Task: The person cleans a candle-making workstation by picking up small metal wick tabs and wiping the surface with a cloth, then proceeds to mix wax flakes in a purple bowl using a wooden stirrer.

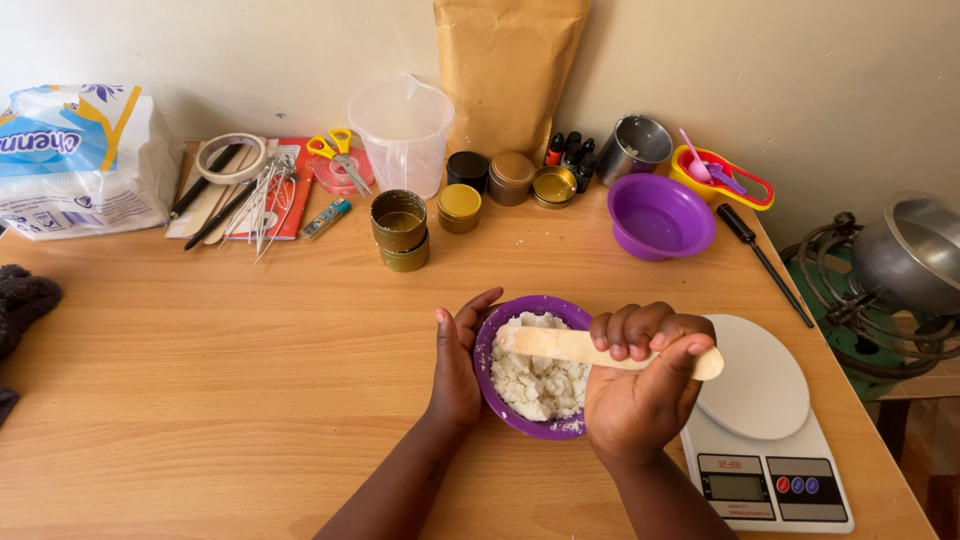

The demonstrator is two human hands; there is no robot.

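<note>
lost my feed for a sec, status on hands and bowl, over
Left hand cupping purple bowl of white crumbly stuff. Right hand gripping wooden stick across it. Kitchen scale close beside right hand.

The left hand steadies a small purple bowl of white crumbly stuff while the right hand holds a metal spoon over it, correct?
Not quite: the head view shows the right hand holding a flat wooden stick, not a metal spoon. The left hand does steady the small purple bowl.
</note>
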